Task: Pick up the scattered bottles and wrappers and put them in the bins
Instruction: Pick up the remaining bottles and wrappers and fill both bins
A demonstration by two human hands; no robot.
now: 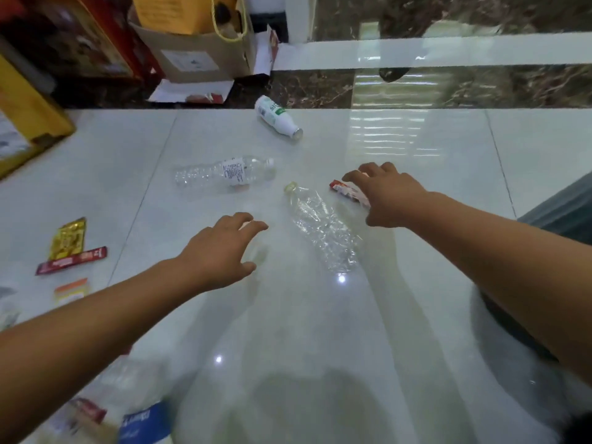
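Looking down on glossy white floor [288,331].

Noting right hand [387,197] reaching palm-down over red wrapper [346,189], fingers spread and loosely bent, not closing round anything. Seeing near end of wrapper hiding under the hand, far end poking out below the index finger. Not managing to tell whether fingertips are touching it.

Noting left hand [221,251] hanging palm-down above bare tile, fingers relaxed and slightly curved, holding nothing.

Finding crushed bottle [323,232] lying between the two hands, cap end pointing away, just beside the wrapper and right of left hand's fingers, apart from both hands.

Finding clear bottle [224,173], labelled, lying on its side beyond left hand, cap pointing right, apart from the fingers.

Spotting white bottle [277,116] farther off, tipped over, neck pointing right and toward camera, base nearing marble strip [314,89].

Logging three pieces well left of left forearm: gold wrapper [69,240], red stick [72,260] just beside its lower end, orange packet [71,290] nearer camera.

Registering blurred bag [128,408] at bottom left, lying partly under left forearm.

Marking cardboard box [198,56] sitting beyond the tiles at upper left, yellow box [25,113] standing at far left edge.
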